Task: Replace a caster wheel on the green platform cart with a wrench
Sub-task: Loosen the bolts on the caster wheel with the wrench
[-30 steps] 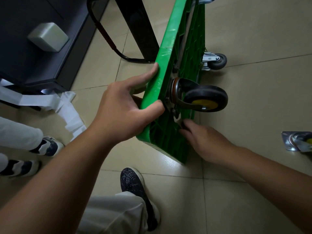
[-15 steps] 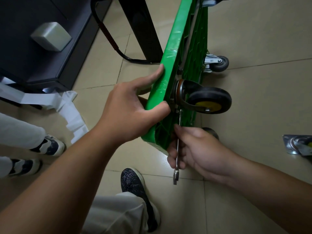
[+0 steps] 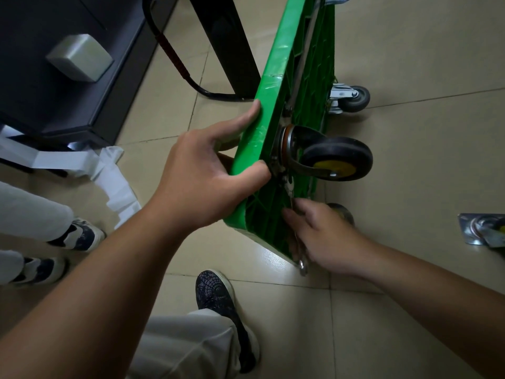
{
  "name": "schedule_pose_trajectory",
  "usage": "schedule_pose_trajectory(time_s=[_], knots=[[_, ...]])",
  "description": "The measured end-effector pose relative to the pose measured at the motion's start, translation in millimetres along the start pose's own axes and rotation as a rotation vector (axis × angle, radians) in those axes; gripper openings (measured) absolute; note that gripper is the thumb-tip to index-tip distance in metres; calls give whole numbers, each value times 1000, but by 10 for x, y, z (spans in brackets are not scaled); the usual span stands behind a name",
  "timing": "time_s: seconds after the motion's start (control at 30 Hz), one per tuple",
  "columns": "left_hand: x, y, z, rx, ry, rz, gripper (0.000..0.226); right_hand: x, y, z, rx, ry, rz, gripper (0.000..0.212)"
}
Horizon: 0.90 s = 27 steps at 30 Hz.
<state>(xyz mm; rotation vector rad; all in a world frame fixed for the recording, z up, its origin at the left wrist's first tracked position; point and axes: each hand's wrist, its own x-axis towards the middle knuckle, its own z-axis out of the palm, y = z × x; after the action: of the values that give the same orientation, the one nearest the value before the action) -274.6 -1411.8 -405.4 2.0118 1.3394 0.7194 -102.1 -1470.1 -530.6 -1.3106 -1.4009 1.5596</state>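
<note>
On the floor (image 3: 423,203), the cart (image 3: 273,124) is stood on edge, its top cut off. Its rim is gripped by the left hand (image 3: 202,176) beside the wheel (image 3: 337,158). Below the wheel, the wrench (image 3: 302,265) is clasped by the right hand (image 3: 325,236), its shaft mostly hidden. Right of the cart, 1 caster (image 3: 483,231) is cut off.

Right of your green cart (image 3: 276,86), floor (image 3: 423,165) lay open past the jutting black caster (image 3: 337,157); left, a dark cabinet (image 3: 32,99) crowded close.
</note>
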Motion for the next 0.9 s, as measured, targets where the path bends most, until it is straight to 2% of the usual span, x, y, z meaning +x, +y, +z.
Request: schedule_pose_trajectory(time_s=[0.2, 0.27, 0.37, 0.43, 0.53, 0.6, 0.67, 0.83, 0.9], knots=[[-2, 4, 1, -3, 6, 8, 76, 150, 220, -286, -581, 94, -158, 16], [-4, 5, 6, -14, 1, 7, 76, 175, 352, -379, -772, 168, -245, 20], [-7, 6, -2, -8, 3, 6, 76, 128, 702, -455, -868, 268, -327, 22], [-9, 16, -11, -7, 4, 8, 76, 15, 1027, -448, -790, 322, -210, 25], [-9, 25, -6, -17, -3, 10, 76, -224, 1504, -280, -617, 399, 90, 27], [-8, 14, -13, -35, 8, 2, 76, -336, 1753, -87, -574, 362, 306, 27], [1, -7, -6, -49, 34, 5, 74, -435, 2031, 82, -621, 315, 449, 39], [-17, 19, 20, -94, 26, 0, 74, -713, 2375, 179, -718, 390, 666, 55], [-14, 35, 33, -67, 31, 13, 75, -782, 2479, 195, -692, 452, 644, 53]])
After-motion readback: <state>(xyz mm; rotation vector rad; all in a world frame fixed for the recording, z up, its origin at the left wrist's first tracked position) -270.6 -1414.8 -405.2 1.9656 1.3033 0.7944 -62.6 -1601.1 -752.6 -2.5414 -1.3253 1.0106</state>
